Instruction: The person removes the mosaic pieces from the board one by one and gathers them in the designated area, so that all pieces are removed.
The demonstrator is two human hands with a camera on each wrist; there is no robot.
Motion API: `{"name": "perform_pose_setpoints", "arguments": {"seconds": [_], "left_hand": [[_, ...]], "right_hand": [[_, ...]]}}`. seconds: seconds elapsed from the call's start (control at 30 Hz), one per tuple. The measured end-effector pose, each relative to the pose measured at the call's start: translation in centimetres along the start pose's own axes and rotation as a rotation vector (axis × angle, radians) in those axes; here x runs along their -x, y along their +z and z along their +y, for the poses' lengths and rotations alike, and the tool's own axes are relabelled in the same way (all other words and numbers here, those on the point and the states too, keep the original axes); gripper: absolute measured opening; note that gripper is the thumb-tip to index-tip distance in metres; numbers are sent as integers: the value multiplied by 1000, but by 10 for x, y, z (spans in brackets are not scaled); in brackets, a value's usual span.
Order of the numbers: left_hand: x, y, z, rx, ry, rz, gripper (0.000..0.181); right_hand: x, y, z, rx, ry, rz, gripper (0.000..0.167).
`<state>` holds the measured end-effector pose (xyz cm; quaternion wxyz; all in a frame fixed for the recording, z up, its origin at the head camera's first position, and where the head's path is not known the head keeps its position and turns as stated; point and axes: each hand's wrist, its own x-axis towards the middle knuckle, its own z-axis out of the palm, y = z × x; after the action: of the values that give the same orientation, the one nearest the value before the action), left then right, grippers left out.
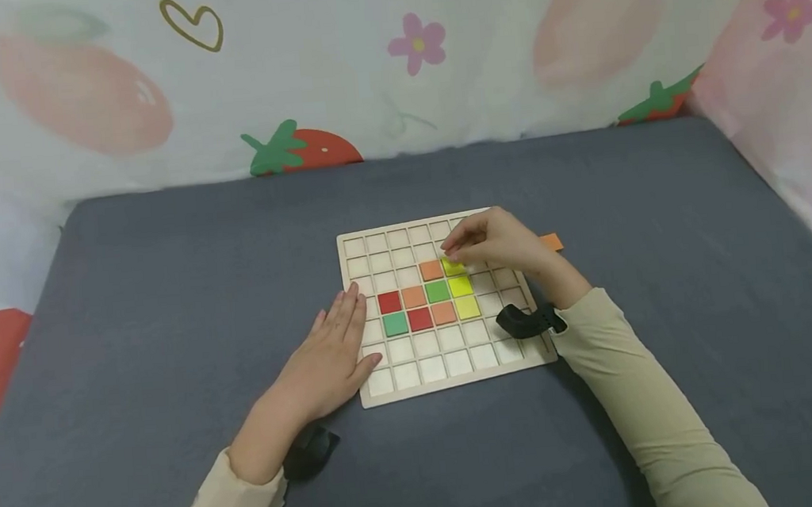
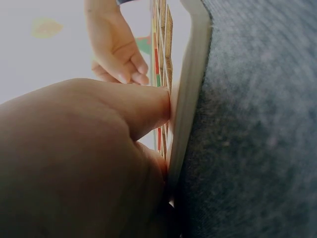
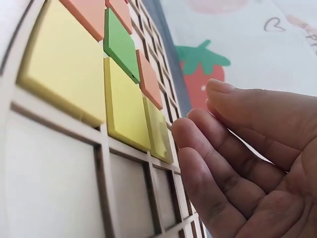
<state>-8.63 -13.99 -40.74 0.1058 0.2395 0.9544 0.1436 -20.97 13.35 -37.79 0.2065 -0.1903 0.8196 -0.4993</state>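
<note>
I'm hovering my right hand (image 1: 494, 240) by the far yellow tile (image 1: 454, 268), fingers loosely bent, thumb tip close to the index; I'm seeing nothing pinched, and I'm not able to tell whether a fingertip is touching. That tile is sitting in the wooden board (image 1: 431, 372), last of three yellows in a row, just beside an orange tile (image 1: 431, 270). My left hand (image 1: 331, 359) is lying flat along the board's left edge, fingers straight, gripping nothing.

Handling, my guess: tiles are looking light, stiff, smooth, maybe slippery, hardly fragile. They're standing a little above the grid lines, so I'm judging opposite side edges the best hold, thumb against index. The board is looking light too, liable to slide on the grey cloth (image 1: 163, 265), so pressing its rim is making sense.

Hidden: my right hand is covering the board's far right corner; my wrist is blocking part of a loose orange piece (image 1: 551, 242). The left wrist view is showing tiles only as coloured slivers.
</note>
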Motion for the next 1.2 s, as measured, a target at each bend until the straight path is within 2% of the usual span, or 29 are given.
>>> {"name": "perform_pose_setpoints", "arguments": {"seconds": [0.2,0.43,0.77,1.2], "left_hand": [[-1,0,0,-8,-11,-14,73],[-1,0,3,-16,-11,-19,74],[2,-3,3,-8,-5,5,73],[3,-3,4,-2,-3,14,73]], "right_hand": [[-8,4,2,5,-4,-14,19],[-10,7,11,9,25,20,19],[-14,13,13,57,-66,29,20],[-13,14,15,105,-82,9,20]]}}
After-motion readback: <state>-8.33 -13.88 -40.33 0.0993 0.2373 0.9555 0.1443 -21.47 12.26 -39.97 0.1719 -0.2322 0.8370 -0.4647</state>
